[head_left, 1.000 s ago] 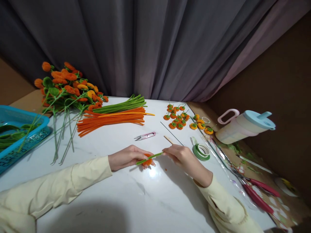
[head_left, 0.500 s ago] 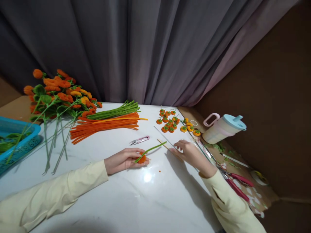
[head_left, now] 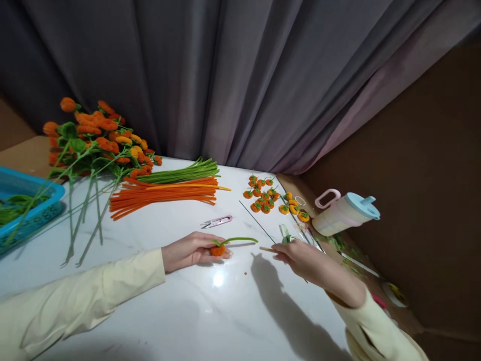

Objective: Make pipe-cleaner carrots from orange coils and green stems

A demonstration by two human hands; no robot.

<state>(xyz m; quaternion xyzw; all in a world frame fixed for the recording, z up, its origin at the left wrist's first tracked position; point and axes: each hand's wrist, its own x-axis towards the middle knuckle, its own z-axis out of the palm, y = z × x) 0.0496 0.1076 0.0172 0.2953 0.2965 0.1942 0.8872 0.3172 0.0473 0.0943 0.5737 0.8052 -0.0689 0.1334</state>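
My left hand (head_left: 193, 250) holds a small orange fuzzy ball (head_left: 218, 249) in its fingertips, with a green fuzzy stem (head_left: 242, 239) lying over its top and pointing right. My right hand (head_left: 300, 255) pinches a thin wooden stick (head_left: 267, 249) whose tip points left toward the stem, not touching it. A green-and-white item (head_left: 285, 233) shows just behind the right fingers; what it is I cannot make out. Pink-handled snips (head_left: 218, 221) lie beyond my left hand. A thin dark wire (head_left: 255, 219) runs along the table toward my right hand.
Orange fuzzy stems (head_left: 165, 196) and green ones (head_left: 184, 172) lie in bundles. At the left are a bunch of orange flowers (head_left: 101, 130) and a blue basket (head_left: 56, 195). Small orange pieces (head_left: 263, 194) and a cup (head_left: 343, 214) stand at the right.
My right hand has lifted the wooden stick off the table. The ball and green stem in my left hand have turned, the stem now lying nearly level. The view has shifted slightly.
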